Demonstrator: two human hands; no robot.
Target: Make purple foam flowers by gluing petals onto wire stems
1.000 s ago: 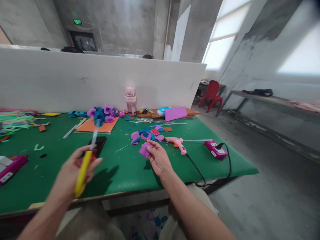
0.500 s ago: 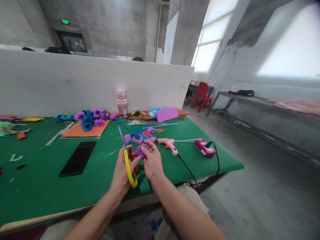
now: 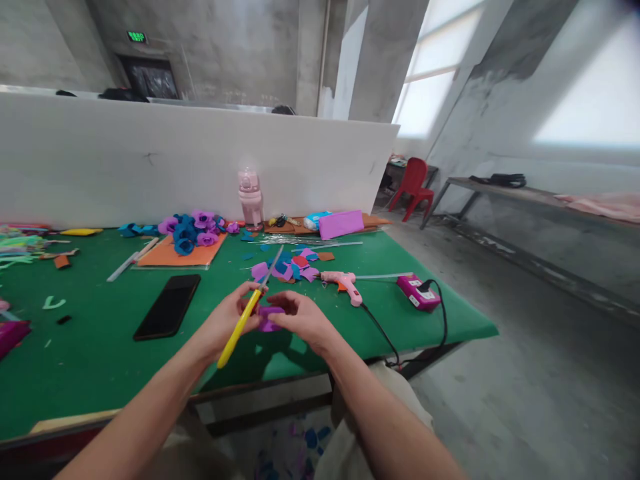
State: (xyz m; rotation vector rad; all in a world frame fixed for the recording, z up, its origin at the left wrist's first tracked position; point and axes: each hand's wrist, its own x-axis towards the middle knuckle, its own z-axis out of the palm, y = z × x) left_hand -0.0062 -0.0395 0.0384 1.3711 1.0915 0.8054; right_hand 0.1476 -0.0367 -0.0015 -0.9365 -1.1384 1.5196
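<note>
The left hand point(image 3: 227, 320) is curled shut around the yellow handles of the scissors point(image 3: 250, 305), fingers wrapped through them. The scissors run on a slant: handles low and toward the person, blades up and away to the right, tips aimed at the scrap pile point(image 3: 287, 268). Whether the blades are parted cannot be told. The right hand point(image 3: 299, 318) is pinched, thumb and fingers closed on a purple piece point(image 3: 269, 316) held just above the green table point(image 3: 100, 360), touching the scissors near the pivot. A pink glue gun point(image 3: 343, 283) lies just right of the hands, a black phone point(image 3: 169, 306) to the left.
</note>
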